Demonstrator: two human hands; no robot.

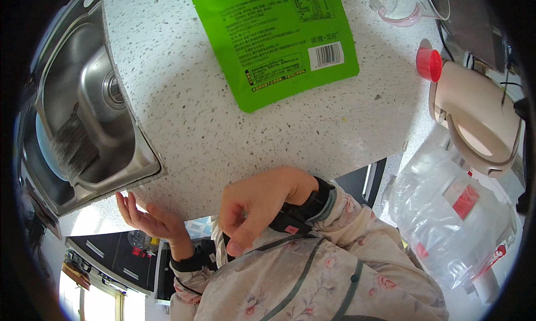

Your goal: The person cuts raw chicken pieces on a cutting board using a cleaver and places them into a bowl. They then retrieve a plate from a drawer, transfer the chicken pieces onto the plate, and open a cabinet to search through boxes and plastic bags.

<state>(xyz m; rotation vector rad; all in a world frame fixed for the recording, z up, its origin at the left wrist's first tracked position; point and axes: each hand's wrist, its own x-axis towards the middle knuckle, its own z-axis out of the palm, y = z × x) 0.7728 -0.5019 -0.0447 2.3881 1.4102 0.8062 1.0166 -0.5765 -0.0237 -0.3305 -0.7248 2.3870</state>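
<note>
A green printed pouch (276, 48) with a barcode lies on the speckled white countertop (188, 132), its top cut off by the picture's edge. My right hand (264, 208) is bent at the wrist near the counter's front edge, below the pouch; its fingers curl loosely, and nothing shows in them. Over the front edge at the left, close to the sink corner, my left hand (153, 220) is raised with its fingers apart and holds nothing. Both wrists wear black bands. Neither hand touches the pouch.
At the left is a steel sink (146, 153) with a dark mesh cloth (75, 145) across its divider and a blue bowl (48, 149) partly behind it. At the right stand a beige kettle (473, 103), a red cap (429, 65), glassware (402, 17) and a clear plastic bag (448, 212).
</note>
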